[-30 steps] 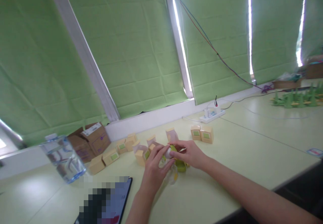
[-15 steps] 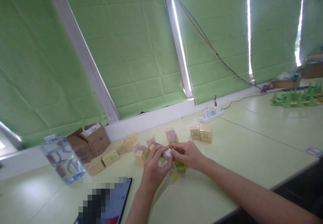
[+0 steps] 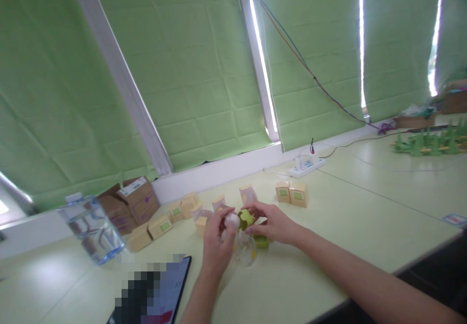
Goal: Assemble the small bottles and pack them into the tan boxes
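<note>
My left hand (image 3: 218,240) is closed on a small white rounded piece (image 3: 232,221), held between thumb and fingers. My right hand (image 3: 270,223) pinches a small green piece with leaf-like lobes (image 3: 245,219), just right of the white one. A narrow gap seems to part the two pieces. Below them on the table lies a clear round plastic piece (image 3: 246,251) with a bit of yellow in it. Under my right hand's fingers sits a green square tub (image 3: 261,241), partly hidden.
Several small tan boxes (image 3: 299,195) stand behind my hands, some with open flaps. To the left are a large water bottle (image 3: 93,229), a brown carton (image 3: 138,202) and a tablet-like device (image 3: 171,285). A white power strip (image 3: 306,167) lies near the wall.
The white piece and the green piece, together before, have come apart. My left hand has shifted left with the white piece, and the clear round piece shows more.
</note>
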{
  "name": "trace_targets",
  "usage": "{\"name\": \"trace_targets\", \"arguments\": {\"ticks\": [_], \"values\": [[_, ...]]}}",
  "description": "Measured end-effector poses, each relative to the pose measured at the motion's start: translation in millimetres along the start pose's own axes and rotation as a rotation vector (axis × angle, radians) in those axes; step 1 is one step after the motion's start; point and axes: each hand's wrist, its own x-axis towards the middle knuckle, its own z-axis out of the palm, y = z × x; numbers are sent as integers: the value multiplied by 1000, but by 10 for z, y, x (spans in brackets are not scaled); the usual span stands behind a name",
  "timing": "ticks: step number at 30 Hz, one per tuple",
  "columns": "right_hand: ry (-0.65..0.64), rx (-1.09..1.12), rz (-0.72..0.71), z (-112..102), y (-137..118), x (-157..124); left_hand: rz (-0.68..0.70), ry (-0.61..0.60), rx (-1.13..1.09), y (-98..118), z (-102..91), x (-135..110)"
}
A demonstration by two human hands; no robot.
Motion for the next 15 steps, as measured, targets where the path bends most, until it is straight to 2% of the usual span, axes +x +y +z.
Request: {"name": "trace_targets", "arguments": {"ticks": [7, 11, 15], "values": [[14, 102, -44, -10, 62, 37, 25, 24, 75, 94, -75, 1], [1, 133, 20, -16, 69, 29, 63, -85, 127, 137, -13, -15], [23, 59, 41, -30, 57, 19, 66, -162, 121, 122, 34, -8]]}}
